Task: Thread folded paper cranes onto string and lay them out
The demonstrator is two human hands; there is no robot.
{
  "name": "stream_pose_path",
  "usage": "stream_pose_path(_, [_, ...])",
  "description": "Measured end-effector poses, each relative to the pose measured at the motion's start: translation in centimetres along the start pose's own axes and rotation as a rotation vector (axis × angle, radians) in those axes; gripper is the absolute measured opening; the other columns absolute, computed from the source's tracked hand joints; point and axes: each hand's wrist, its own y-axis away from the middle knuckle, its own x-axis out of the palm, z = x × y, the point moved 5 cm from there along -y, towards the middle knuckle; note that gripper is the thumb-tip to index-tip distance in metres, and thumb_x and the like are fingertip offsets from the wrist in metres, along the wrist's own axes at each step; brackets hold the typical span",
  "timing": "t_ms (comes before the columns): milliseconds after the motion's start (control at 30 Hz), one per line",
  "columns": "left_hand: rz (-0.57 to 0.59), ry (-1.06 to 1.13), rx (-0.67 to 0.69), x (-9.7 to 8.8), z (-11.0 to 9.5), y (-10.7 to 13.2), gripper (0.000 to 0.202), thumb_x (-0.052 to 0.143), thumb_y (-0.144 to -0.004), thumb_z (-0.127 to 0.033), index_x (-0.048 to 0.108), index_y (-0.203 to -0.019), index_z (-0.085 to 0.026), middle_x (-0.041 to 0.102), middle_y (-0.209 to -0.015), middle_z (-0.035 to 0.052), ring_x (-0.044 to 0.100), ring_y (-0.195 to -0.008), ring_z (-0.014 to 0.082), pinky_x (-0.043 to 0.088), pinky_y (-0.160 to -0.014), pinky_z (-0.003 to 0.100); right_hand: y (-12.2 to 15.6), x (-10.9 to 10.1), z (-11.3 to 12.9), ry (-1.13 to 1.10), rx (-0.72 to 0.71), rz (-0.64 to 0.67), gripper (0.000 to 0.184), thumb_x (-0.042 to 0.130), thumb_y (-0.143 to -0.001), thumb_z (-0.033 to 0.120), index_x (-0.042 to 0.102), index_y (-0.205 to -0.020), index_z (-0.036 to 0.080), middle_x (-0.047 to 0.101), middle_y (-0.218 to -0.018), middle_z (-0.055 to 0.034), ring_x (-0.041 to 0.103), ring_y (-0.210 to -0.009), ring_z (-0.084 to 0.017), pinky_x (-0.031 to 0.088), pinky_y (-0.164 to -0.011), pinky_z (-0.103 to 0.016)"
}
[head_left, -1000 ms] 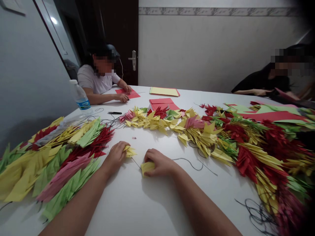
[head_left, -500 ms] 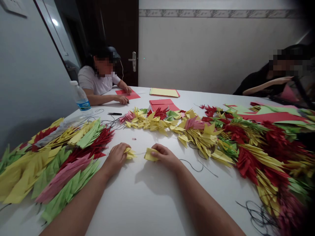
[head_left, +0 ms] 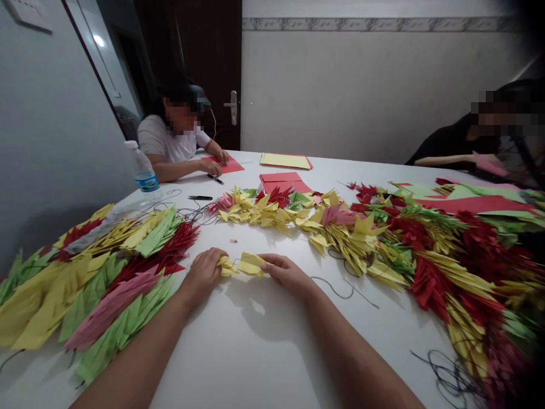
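Observation:
Over the white table (head_left: 238, 352), my left hand (head_left: 206, 270) is closed around yellow folded paper pieces (head_left: 229, 266), their pointed ends sticking out on the right. My right hand (head_left: 286, 274) pinches the right end of another yellow folded paper piece (head_left: 251, 263) between thumb and fingers. This piece is close to the ones in the left hand, with a short bit of dark thread (head_left: 237, 261) at the gap. My left fingertips are partly hidden.
Strings of colored folded paper (head_left: 91, 307) lie at left; a long paper garland (head_left: 349, 238) curves across the right. Loose black cord (head_left: 451, 372) is near the front right. Beyond are small scissors or snips (head_left: 200, 197), a bottle (head_left: 146, 176), paper sheets (head_left: 286, 161) and two people.
My right hand's yellow piece has moved left, toward the pieces in my left hand, and turned. The left co-worker's pen now lies on the table. The right person's hand has lowered with pink paper.

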Motion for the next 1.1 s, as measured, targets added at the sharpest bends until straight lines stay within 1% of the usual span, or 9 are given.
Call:
stream_pose_path(133, [0.004,-0.006,0.004,0.0,-0.3,0.0,0.024,0.029,-0.08,-0.014,0.045,-0.097,-0.02,0.054,-0.098,0.0047,0.048,-0.096,0.0189,0.034,-0.088,0.038,0.1,0.4,0.4,-0.033,-0.037,0.045,0.042,0.062,-0.069,0.044,0.064,-0.101,0.018,0.049,-0.054,0.0031,0.044,-0.055,-0.01,0.033,-0.05,-0.021])
stream_pose_path(267, [0.013,-0.027,0.003,0.2,-1.1,0.1,0.024,0.031,-0.08,-0.014,0.045,-0.098,-0.021,0.054,-0.099,0.0049,0.047,-0.097,0.0197,0.033,-0.089,0.039,-0.8,0.0,-0.4,-0.045,-0.094,-0.128,0.038,0.062,-0.068,0.044,0.066,-0.094,0.017,0.06,-0.075,-0.0022,0.051,-0.067,-0.013,0.037,-0.058,-0.023])
stream_pose_path(333, [0.03,-0.04,-0.01,0.5,-1.7,0.1,0.023,0.031,-0.08,-0.015,0.045,-0.098,-0.02,0.054,-0.1,0.0057,0.046,-0.098,0.0204,0.032,-0.09,0.04,-1.3,-0.1,-0.9,0.0,-0.109,-0.217,0.034,0.061,-0.068,0.044,0.066,-0.086,0.016,0.059,-0.074,-0.0024,0.05,-0.065,-0.013,0.037,-0.056,-0.023])
stream_pose_path(400, [0.05,-0.05,-0.018,0.9,-2.3,0.2,0.022,0.032,-0.082,-0.017,0.045,-0.098,-0.019,0.053,-0.101,0.0064,0.045,-0.099,0.0211,0.032,-0.09,0.041,-1.6,0.0,-1.2,0.031,-0.126,-0.251,0.032,0.059,-0.068,0.044,0.065,-0.082,0.016,0.057,-0.07,-0.0014,0.049,-0.062,-0.012,0.036,-0.054,-0.023])
stream_pose_path(633, [0.071,0.001,-0.097,1.7,-2.6,0.4,0.022,0.033,-0.08,-0.019,0.044,-0.1,-0.019,0.051,-0.102,0.0064,0.044,-0.1,0.0215,0.031,-0.091,0.043,-1.8,0.2,-1.1,0.116,-0.191,-0.334,0.032,0.057,-0.068,0.043,0.06,-0.088,0.018,0.05,-0.067,0.0012,0.047,-0.058,-0.011,0.037,-0.055,-0.024])
stream_pose_path(767, [0.063,0.035,-0.097,1.7,-2.3,0.4,0.032,0.033,-0.077,-0.016,0.043,-0.106,-0.02,0.05,-0.106,0.0059,0.042,-0.102,0.0207,0.03,-0.093,0.043,-1.8,0.4,-0.9,0.186,-0.216,-0.32,0.032,0.055,-0.069,0.042,0.057,-0.091,0.018,0.047,-0.064,0.0027,0.044,-0.054,-0.01,0.036,-0.052,-0.023])
stream_pose_path(900, [0.106,0.038,-0.062,1.5,-2.6,0.4,0.044,0.036,-0.074,-0.015,0.04,-0.117,-0.024,0.047,-0.112,0.0048,0.04,-0.108,0.0212,0.028,-0.095,0.044,-1.8,0.6,-0.9,0.234,-0.244,-0.311,0.03,0.054,-0.07,0.04,0.057,-0.091,0.018,0.047,-0.063,0.0025,0.045,-0.055,-0.011,0.035,-0.052,-0.023])
stream_pose_path(967, [0.118,0.028,-0.05,1.4,-2.9,0.5,0.046,0.042,-0.075,-0.022,0.038,-0.12,-0.025,0.045,-0.113,0.005,0.039,-0.109,0.0225,0.027,-0.096,0.045,-1.8,0.8,-0.9,0.252,-0.249,-0.306,0.03,0.054,-0.071,0.039,0.056,-0.093,0.018,0.048,-0.063,0.0025,0.045,-0.055,-0.011,0.035,-0.052,-0.023])
stream_pose_path(1100, [0.137,0.005,-0.044,1.5,-3.1,0.5,0.054,0.054,-0.072,-0.046,0.04,-0.121,-0.027,0.044,-0.113,0.0056,0.038,-0.11,0.0254,0.025,-0.097,0.047,-1.8,1.4,-0.7,0.257,-0.265,-0.28,0.031,0.053,-0.072,0.037,0.055,-0.097,0.018,0.048,-0.062,0.0028,0.045,-0.056,-0.011,0.035,-0.052,-0.023])
